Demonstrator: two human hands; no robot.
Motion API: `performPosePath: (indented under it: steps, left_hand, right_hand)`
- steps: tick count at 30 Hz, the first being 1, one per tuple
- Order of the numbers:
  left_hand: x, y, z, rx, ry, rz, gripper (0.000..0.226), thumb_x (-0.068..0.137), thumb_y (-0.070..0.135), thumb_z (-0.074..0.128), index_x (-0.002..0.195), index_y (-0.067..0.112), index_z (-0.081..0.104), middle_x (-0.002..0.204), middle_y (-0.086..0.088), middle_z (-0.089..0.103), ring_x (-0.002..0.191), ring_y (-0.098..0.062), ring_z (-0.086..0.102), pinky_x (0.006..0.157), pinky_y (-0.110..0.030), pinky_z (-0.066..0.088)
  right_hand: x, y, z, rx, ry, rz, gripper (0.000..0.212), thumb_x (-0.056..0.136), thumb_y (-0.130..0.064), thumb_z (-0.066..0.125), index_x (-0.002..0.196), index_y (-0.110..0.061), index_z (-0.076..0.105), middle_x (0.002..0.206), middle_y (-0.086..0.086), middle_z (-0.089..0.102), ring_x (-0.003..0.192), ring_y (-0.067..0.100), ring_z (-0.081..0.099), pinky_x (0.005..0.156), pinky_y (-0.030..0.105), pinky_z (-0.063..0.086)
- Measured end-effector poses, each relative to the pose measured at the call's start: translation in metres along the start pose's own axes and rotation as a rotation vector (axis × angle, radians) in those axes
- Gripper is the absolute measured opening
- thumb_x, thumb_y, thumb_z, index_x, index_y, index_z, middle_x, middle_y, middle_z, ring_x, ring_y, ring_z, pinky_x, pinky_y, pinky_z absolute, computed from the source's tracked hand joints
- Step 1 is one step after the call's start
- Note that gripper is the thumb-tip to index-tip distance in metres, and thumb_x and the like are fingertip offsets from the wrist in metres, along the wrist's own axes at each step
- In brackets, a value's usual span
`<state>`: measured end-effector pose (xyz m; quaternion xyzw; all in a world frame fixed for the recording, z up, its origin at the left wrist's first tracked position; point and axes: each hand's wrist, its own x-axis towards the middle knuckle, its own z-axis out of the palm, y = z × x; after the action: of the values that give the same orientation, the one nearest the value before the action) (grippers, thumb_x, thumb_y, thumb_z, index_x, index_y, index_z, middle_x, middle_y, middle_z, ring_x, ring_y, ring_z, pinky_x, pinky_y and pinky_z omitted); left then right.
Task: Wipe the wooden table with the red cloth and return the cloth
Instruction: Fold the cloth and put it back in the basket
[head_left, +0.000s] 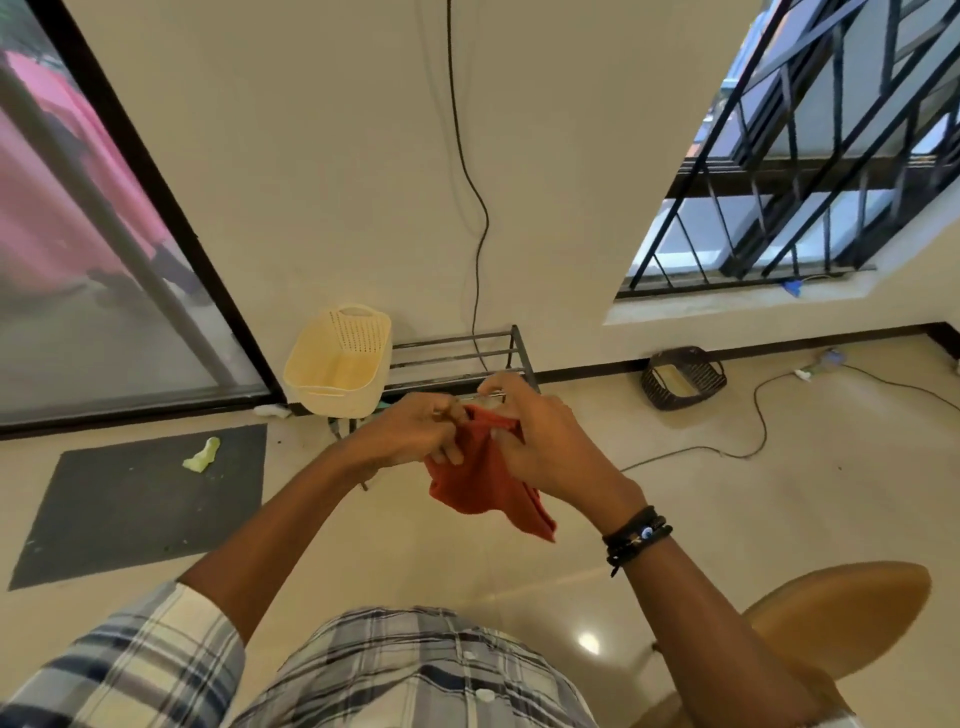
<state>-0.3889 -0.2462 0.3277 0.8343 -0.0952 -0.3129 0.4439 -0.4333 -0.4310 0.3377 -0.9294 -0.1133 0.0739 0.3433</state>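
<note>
We hold the red cloth (483, 483) in the air before our chest, the fingers (453, 453) of our left hand (415, 431) and right hand (540, 441) pinching its bunched top edge. It hangs limp and crumpled, trailing down to our right. The wooden desk (857, 608) lies low on our right, nearer the right hand.

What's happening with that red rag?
A person is holding the red cloth up in the air. The left hand and right hand both pinch its top edge, and the rest hangs down above the floor. The cloth isn't touching the table, which is off to the right.
</note>
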Motion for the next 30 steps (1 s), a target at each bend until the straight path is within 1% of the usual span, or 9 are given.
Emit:
performPosePath:
  steps: [2, 4, 6, 10, 14, 18, 24, 27, 30]
  left_hand:
    - [0.002, -0.018, -0.009, 0.257, -0.103, 0.049, 0.017, 0.091, 0.007, 0.062, 0.092, 0.024, 0.065, 0.090, 0.005, 0.065, 0.087, -0.012, 0.063, 0.075, -0.021, 0.049]
    - [0.007, -0.038, -0.019, 0.534, -0.146, -0.008, 0.019, 0.093, 0.020, 0.066, 0.111, 0.024, 0.065, 0.109, 0.002, 0.066, 0.102, -0.017, 0.061, 0.086, -0.028, 0.048]
    - [0.011, -0.054, -0.033, 0.653, -0.059, -0.059, 0.037, 0.095, 0.031, 0.065, 0.131, 0.026, 0.059, 0.126, 0.005, 0.062, 0.110, -0.014, 0.057, 0.088, -0.028, 0.045]
    - [0.019, -0.063, -0.068, 0.724, 0.254, 0.014, 0.024, 0.097, 0.045, 0.057, 0.114, 0.029, 0.065, 0.105, 0.007, 0.061, 0.100, -0.014, 0.056, 0.080, -0.031, 0.046]
    - [0.025, -0.067, -0.093, 0.839, 0.341, 0.072, 0.019, 0.096, 0.037, 0.060, 0.108, 0.024, 0.068, 0.110, 0.005, 0.063, 0.105, -0.018, 0.058, 0.087, -0.037, 0.048]
    - [0.035, -0.092, -0.120, 0.756, 0.405, 0.084, 0.017, 0.095, 0.035, 0.063, 0.107, 0.024, 0.069, 0.107, 0.010, 0.064, 0.103, -0.014, 0.059, 0.084, -0.031, 0.047]
    - [0.069, -0.140, -0.183, 0.557, 0.458, 0.077, 0.006, 0.084, 0.027, 0.075, 0.090, 0.025, 0.077, 0.093, 0.008, 0.072, 0.085, -0.013, 0.067, 0.079, -0.037, 0.058]
    - [0.082, -0.157, -0.223, 0.409, 0.513, 0.112, 0.006, 0.082, 0.016, 0.078, 0.087, 0.018, 0.079, 0.087, 0.003, 0.073, 0.078, -0.011, 0.067, 0.075, -0.034, 0.059]
    - [0.094, -0.172, -0.261, 0.247, 0.557, 0.173, 0.009, 0.081, 0.013, 0.080, 0.087, 0.019, 0.078, 0.084, 0.006, 0.072, 0.077, -0.009, 0.068, 0.073, -0.025, 0.058]
  right_hand:
    - [0.008, 0.004, -0.008, 0.043, 0.029, -0.073, 0.029, 0.096, -0.010, 0.057, 0.113, -0.032, 0.049, 0.085, -0.003, 0.067, 0.071, 0.009, 0.063, 0.064, 0.023, 0.055]
    - [0.015, 0.009, -0.017, 0.057, 0.069, -0.121, 0.026, 0.093, -0.003, 0.056, 0.097, -0.028, 0.058, 0.086, -0.007, 0.068, 0.077, 0.009, 0.064, 0.068, 0.023, 0.054]
    - [0.022, 0.019, -0.023, 0.007, 0.061, -0.089, 0.031, 0.092, 0.002, 0.054, 0.086, -0.026, 0.067, 0.091, -0.009, 0.069, 0.085, 0.010, 0.064, 0.077, 0.027, 0.053]
    - [0.042, 0.039, -0.018, -0.085, 0.049, 0.022, 0.030, 0.094, -0.003, 0.057, 0.091, -0.026, 0.076, 0.106, -0.008, 0.071, 0.097, 0.009, 0.063, 0.091, 0.023, 0.049]
    - [0.069, 0.050, 0.009, -0.146, 0.030, 0.054, 0.027, 0.091, -0.002, 0.061, 0.094, -0.021, 0.079, 0.102, 0.000, 0.076, 0.090, 0.016, 0.069, 0.088, 0.027, 0.054]
    - [0.102, 0.041, 0.023, -0.107, 0.021, 0.049, 0.029, 0.093, 0.000, 0.058, 0.091, -0.019, 0.079, 0.100, -0.005, 0.074, 0.086, 0.007, 0.063, 0.073, -0.002, 0.037]
    - [0.181, 0.024, 0.055, -0.067, 0.004, 0.001, 0.031, 0.088, 0.002, 0.058, 0.086, -0.029, 0.061, 0.090, -0.007, 0.068, 0.079, 0.008, 0.063, 0.071, 0.022, 0.050]
    - [0.225, 0.014, 0.072, -0.021, -0.020, 0.006, 0.033, 0.092, -0.006, 0.060, 0.113, -0.031, 0.054, 0.098, -0.005, 0.072, 0.083, 0.008, 0.066, 0.070, 0.016, 0.051]
    - [0.271, 0.003, 0.088, 0.006, 0.060, 0.008, 0.054, 0.091, -0.004, 0.061, 0.138, -0.027, 0.047, 0.104, -0.011, 0.069, 0.091, 0.004, 0.062, 0.082, 0.014, 0.046]
